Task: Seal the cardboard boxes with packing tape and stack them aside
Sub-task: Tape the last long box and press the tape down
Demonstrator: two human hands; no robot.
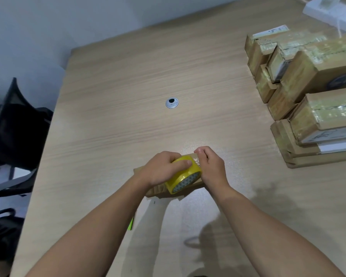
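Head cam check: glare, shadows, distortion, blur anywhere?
Head view: wide-angle stretch toward frame edges; glare streaks on the tape-wrapped cardboard boxes at right; soft shadows on the light wooden table lower right; yellow packing tape roll reads sharp; white power strip top right washed out.

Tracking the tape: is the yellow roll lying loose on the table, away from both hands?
No, the left hand grips the yellow roll over a cardboard box, and the right hand pinches at its tape.

Yellow tape roll (180, 177) atop seemingly flat box (157, 191)
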